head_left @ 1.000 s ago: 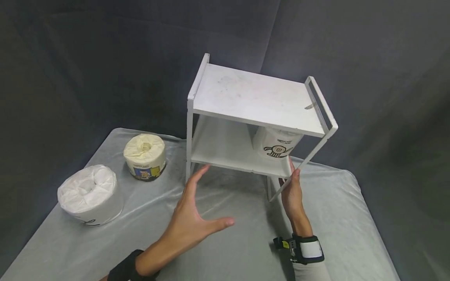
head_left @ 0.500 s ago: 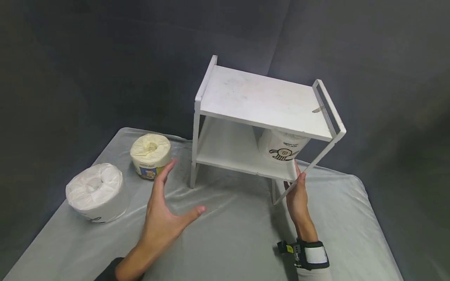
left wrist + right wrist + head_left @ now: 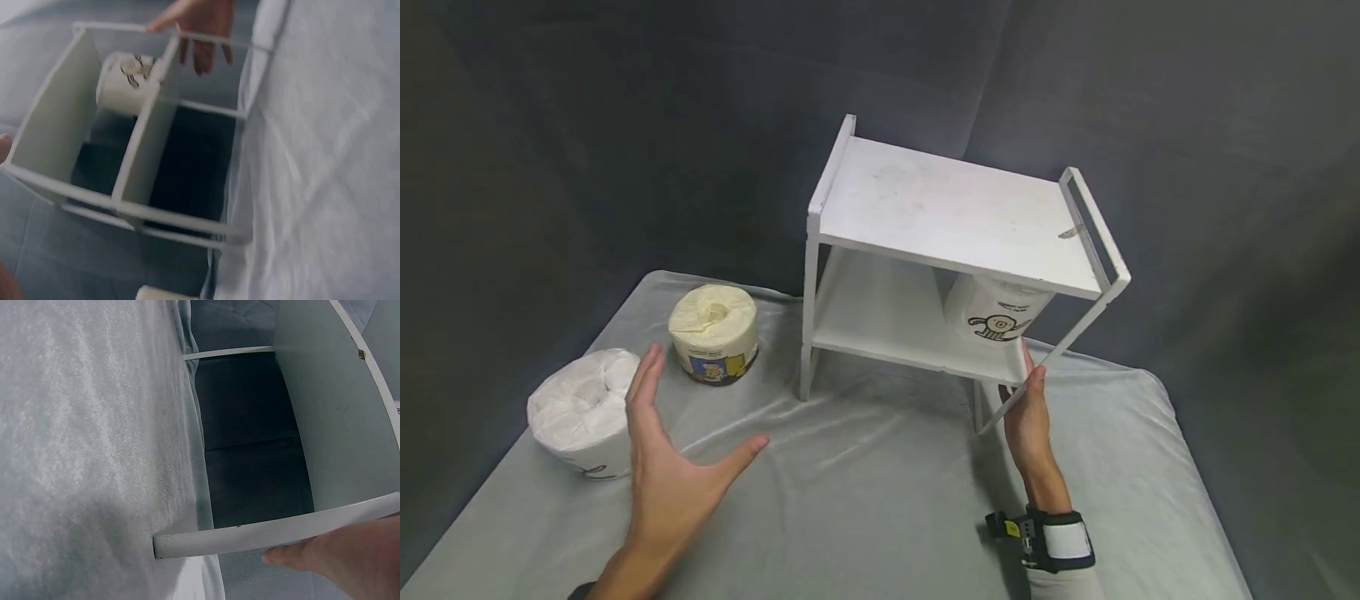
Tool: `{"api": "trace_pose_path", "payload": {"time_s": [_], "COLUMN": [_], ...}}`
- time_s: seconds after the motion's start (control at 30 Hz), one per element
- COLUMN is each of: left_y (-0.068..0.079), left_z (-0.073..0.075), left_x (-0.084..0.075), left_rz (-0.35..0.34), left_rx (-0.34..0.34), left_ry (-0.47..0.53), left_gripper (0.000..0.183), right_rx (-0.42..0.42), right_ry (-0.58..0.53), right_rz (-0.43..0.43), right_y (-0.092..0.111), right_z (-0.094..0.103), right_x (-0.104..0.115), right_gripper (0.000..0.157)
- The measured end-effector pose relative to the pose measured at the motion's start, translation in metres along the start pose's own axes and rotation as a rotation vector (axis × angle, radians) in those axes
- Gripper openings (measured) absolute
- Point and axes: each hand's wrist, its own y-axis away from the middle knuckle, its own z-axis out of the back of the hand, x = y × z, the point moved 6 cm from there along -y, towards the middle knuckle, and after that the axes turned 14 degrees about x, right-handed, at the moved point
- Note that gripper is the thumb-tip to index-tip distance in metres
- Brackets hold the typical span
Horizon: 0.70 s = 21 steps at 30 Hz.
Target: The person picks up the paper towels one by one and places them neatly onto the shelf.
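A white two-tier shelf rack [image 3: 955,217] stands on the cloth-covered table, with a wrapped toilet roll [image 3: 996,310] on the right of its lower tier. My right hand [image 3: 1030,421] grips the rack's right front leg near that tier, the thumb in front and the fingers partly hidden behind. In the right wrist view the thumb [image 3: 294,555] lies along the leg. On the left, my left hand [image 3: 666,475] is spread wide and holds nothing. It overlaps the right side of a white wrapped toilet roll [image 3: 583,408]; whether they touch I cannot tell.
A yellow-wrapped toilet roll [image 3: 713,333] stands behind, between the white roll and the rack. Grey cloth [image 3: 850,500] covers the table, and a dark curtain [image 3: 700,125] hangs behind it.
My left hand has moved left, from in front of the rack, past the yellow roll, to beside the white roll, fingers still spread. My right hand stays on the rack's leg.
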Motion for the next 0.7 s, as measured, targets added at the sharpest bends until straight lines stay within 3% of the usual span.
{"api": "trace_pose_path", "payload": {"time_s": [0.13, 0.3, 0.47, 0.7], "left_y": [0.006, 0.008, 0.014, 0.027], "left_z": [0.016, 0.027, 0.04, 0.062], "left_x": [-0.002, 0.01, 0.039, 0.086], "left_rz": [-0.009, -0.04, -0.09, -0.034], "left_rx": [-0.056, -0.115, -0.2, -0.259], "left_ry": [-0.023, -0.077, -0.137, -0.205], "left_gripper": [0.12, 0.122, 0.124, 0.128], "right_rx": [0.021, -0.001, 0.013, 0.03], "right_ry": [0.031, 0.029, 0.035, 0.061], "right_rz": [-0.011, -0.005, -0.013, 0.006], "right_y": [-0.001, 0.001, 0.003, 0.001], "right_z": [-0.001, 0.003, 0.001, 0.0], "right_x": [0.0, 0.0, 0.0, 0.001], "right_gripper": [0.068, 0.069, 0.069, 0.066]}}
